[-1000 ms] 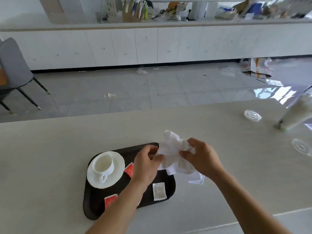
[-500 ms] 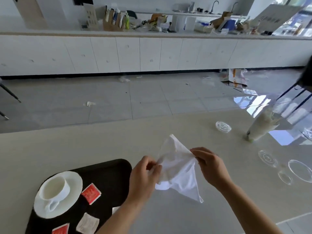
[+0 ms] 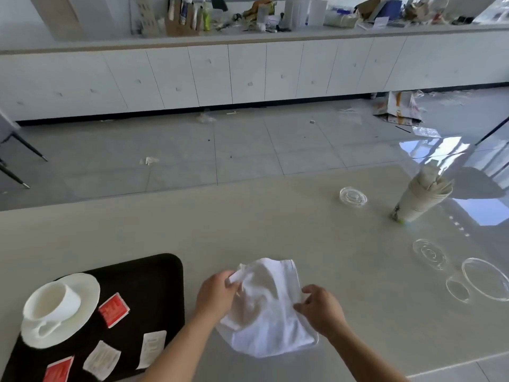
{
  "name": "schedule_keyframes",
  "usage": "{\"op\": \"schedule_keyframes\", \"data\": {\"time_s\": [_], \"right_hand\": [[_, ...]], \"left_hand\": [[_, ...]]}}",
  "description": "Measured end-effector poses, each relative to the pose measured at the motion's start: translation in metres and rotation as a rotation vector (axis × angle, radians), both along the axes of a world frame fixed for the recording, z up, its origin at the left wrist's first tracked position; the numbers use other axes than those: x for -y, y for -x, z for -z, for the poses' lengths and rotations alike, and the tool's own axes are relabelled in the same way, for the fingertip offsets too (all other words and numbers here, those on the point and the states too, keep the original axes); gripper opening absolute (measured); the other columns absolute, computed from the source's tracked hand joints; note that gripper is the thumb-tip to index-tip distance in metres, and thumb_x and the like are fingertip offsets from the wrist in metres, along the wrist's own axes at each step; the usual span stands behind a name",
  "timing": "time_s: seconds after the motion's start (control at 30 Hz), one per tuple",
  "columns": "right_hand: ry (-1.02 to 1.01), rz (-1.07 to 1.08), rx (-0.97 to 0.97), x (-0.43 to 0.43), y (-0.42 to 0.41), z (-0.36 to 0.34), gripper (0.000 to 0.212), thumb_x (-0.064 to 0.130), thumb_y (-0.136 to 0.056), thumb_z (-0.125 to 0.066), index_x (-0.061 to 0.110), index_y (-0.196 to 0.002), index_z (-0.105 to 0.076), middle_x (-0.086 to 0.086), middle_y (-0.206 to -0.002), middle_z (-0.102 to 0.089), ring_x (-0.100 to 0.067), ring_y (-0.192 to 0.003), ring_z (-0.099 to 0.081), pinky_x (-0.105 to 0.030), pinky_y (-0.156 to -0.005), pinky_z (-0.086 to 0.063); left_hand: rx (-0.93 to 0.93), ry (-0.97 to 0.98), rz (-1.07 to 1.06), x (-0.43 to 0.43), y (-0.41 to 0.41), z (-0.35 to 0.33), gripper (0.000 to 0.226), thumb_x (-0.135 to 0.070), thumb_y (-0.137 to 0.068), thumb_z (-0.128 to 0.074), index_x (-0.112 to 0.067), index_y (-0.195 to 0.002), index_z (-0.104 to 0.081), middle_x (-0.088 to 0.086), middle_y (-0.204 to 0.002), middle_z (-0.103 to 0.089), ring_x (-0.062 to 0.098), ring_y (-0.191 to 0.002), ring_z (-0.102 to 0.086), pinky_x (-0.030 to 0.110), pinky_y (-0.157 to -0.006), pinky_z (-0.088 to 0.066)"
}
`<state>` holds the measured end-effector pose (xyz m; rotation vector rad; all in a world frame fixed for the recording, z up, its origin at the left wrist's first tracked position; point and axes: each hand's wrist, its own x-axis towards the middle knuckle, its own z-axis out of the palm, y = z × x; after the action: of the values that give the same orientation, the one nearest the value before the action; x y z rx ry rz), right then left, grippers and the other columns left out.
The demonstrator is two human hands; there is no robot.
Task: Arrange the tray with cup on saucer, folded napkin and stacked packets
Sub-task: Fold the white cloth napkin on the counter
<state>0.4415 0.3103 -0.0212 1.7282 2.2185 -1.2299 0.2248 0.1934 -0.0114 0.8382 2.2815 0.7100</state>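
A white cloth napkin lies rumpled on the pale table, right of the black tray. My left hand pinches its upper left edge. My right hand grips its right side. On the tray's left a white cup stands on a white saucer. Two red packets and two white packets lie scattered flat on the tray, apart from one another.
A stack of paper cups lies tilted at the table's far right. Clear plastic lids lie around it. Beyond the table's far edge is tiled floor with litter, then white cabinets. Chair legs show at left.
The napkin was held up in the air over the tray; now both hands have brought it down onto the table, right of the tray. The camera view has shifted right.
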Motion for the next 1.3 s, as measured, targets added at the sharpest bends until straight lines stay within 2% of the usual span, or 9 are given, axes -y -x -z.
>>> {"op": "schedule_keyframes", "data": {"time_s": [0.1, 0.23, 0.43, 0.6, 0.7, 0.87, 1.0, 1.2, 1.3], "right_hand": [[-0.005, 0.076, -0.052, 0.002, 0.005, 0.002, 0.020, 0.015, -0.073, -0.061, 0.019, -0.059, -0.047, -0.001, -0.057, -0.044, -0.021, -0.056, -0.038, -0.030, -0.054, -0.029], [-0.046, 0.291, -0.279, -0.011, 0.002, -0.007, 0.013, 0.018, -0.088, -0.061, 0.015, -0.075, -0.060, 0.000, -0.067, -0.065, -0.019, -0.061, -0.056, -0.030, -0.055, -0.041], [-0.145, 0.617, -0.415, -0.039, -0.015, -0.013, 0.013, 0.006, -0.085, -0.053, 0.013, -0.079, -0.062, -0.006, -0.070, -0.066, -0.024, -0.060, -0.057, -0.026, -0.051, -0.039], [-0.035, 0.743, -0.296, -0.039, -0.045, 0.002, 0.022, -0.004, -0.073, -0.043, 0.012, -0.058, -0.044, -0.006, -0.053, -0.034, -0.020, -0.052, -0.030, -0.032, -0.049, -0.026], [-0.013, 0.763, -0.320, -0.030, -0.060, 0.012, 0.012, 0.001, -0.081, -0.049, 0.007, -0.071, -0.053, -0.008, -0.062, -0.052, -0.024, -0.054, -0.045, -0.033, -0.050, -0.039], [-0.354, 0.451, -0.131, -0.019, -0.072, 0.013, 0.051, 0.008, -0.080, -0.071, 0.009, -0.127, -0.053, -0.014, -0.120, -0.057, -0.037, -0.106, -0.057, -0.047, -0.092, -0.049], [-0.821, -0.127, -0.120, -0.017, -0.071, 0.014, 0.039, 0.008, -0.077, -0.076, 0.019, -0.113, -0.068, -0.002, -0.131, -0.060, -0.028, -0.119, -0.053, -0.043, -0.089, -0.054], [-0.372, -0.367, 0.251, -0.046, -0.059, 0.040, 0.070, 0.069, -0.092, -0.030, 0.040, -0.153, -0.014, 0.018, -0.161, 0.002, -0.017, -0.150, 0.009, -0.044, -0.122, 0.001], [-0.321, -0.224, 0.331, -0.055, -0.062, 0.047, 0.081, 0.074, -0.088, -0.025, 0.036, -0.154, 0.002, 0.014, -0.161, 0.015, -0.023, -0.151, 0.008, -0.047, -0.121, -0.002]], "left_hand": [[-0.067, -0.071, -0.061, 0.002, 0.002, -0.014, 0.020, -0.029, -0.079, -0.066, -0.034, -0.060, -0.062, -0.014, -0.061, -0.063, 0.012, -0.068, -0.059, 0.025, -0.059, -0.044], [-0.026, -0.263, -0.234, 0.022, 0.010, -0.040, 0.022, -0.043, -0.074, -0.075, -0.025, -0.062, -0.070, -0.010, -0.060, -0.068, 0.004, -0.060, -0.063, 0.030, -0.060, -0.051], [0.199, -0.661, -0.433, 0.006, 0.023, -0.078, 0.028, -0.035, -0.080, -0.072, -0.030, -0.108, -0.073, -0.015, -0.104, -0.073, 0.000, -0.097, -0.067, 0.031, -0.088, -0.053], [-0.169, -0.409, -0.015, -0.008, 0.008, -0.043, 0.058, -0.026, -0.080, -0.067, -0.023, -0.136, -0.052, -0.003, -0.137, -0.050, 0.011, -0.122, -0.044, 0.026, -0.101, -0.035], [-0.158, -0.190, 0.000, 0.008, -0.004, -0.006, 0.058, -0.023, -0.085, -0.064, -0.015, -0.139, -0.045, 0.010, -0.139, -0.046, 0.024, -0.125, -0.042, 0.034, -0.104, -0.037], [-0.174, -0.295, -0.418, 0.013, -0.021, 0.015, 0.047, -0.019, -0.089, -0.062, -0.003, -0.131, -0.046, 0.022, -0.132, -0.046, 0.031, -0.123, -0.039, 0.037, -0.095, -0.036], [0.026, -0.258, -0.557, 0.005, -0.017, 0.013, 0.042, -0.019, -0.089, -0.051, -0.005, -0.129, -0.051, 0.018, -0.131, -0.052, 0.033, -0.119, -0.048, 0.044, -0.095, -0.041], [0.264, -0.578, -0.429, -0.013, -0.016, -0.006, 0.035, -0.024, -0.083, -0.050, -0.036, -0.114, -0.061, -0.021, -0.111, -0.064, -0.005, -0.104, -0.058, 0.024, -0.088, -0.044], [0.070, -0.370, -0.365, -0.013, -0.014, 0.007, 0.049, -0.015, -0.084, -0.052, -0.018, -0.132, -0.052, -0.002, -0.131, -0.056, 0.003, -0.115, -0.052, 0.027, -0.094, -0.041]]}}
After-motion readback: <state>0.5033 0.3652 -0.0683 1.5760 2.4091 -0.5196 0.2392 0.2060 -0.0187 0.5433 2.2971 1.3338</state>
